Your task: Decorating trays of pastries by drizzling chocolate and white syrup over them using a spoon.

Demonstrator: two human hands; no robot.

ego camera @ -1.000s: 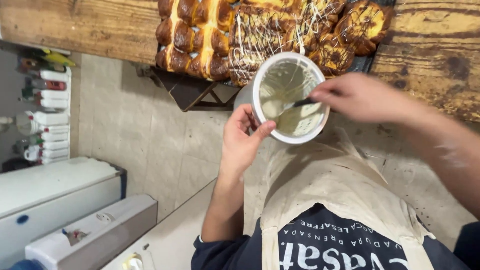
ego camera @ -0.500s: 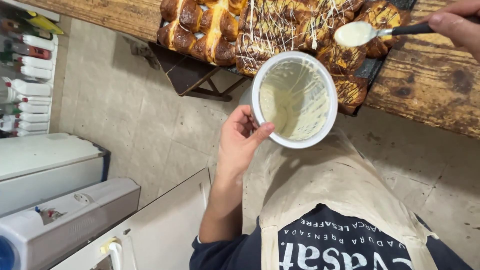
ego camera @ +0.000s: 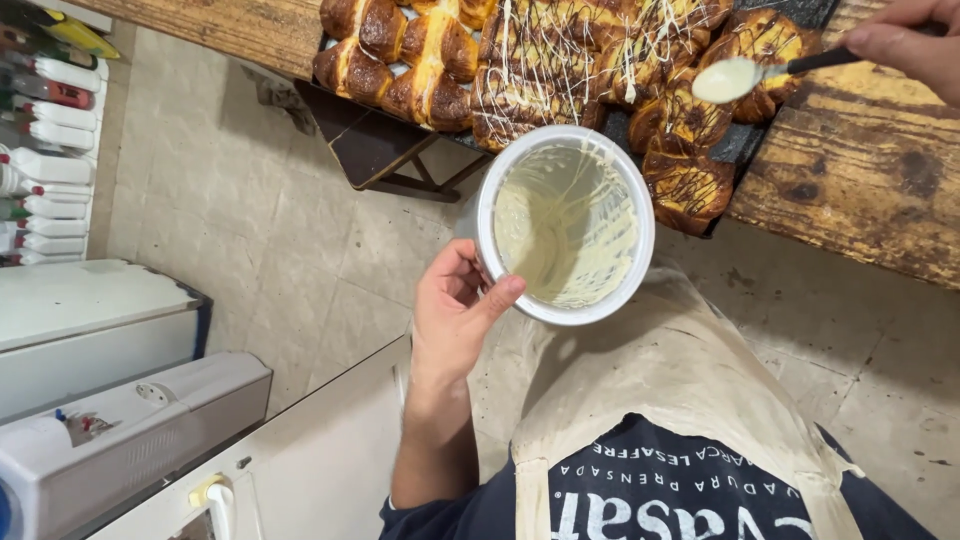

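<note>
Left hand (ego camera: pixel 452 312) gripping white tub (ego camera: pixel 566 222), right hand (ego camera: pixel 905 40) holding spoon (ego camera: pixel 760 74) over pastries (ego camera: pixel 560 70)

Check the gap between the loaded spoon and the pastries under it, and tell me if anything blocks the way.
Nothing visible does. The right hand holds the spoon, heaped with pale icing, directly over the braided pastries on the dark tray. The tub in the left hand sits lower, off to the side.
</note>
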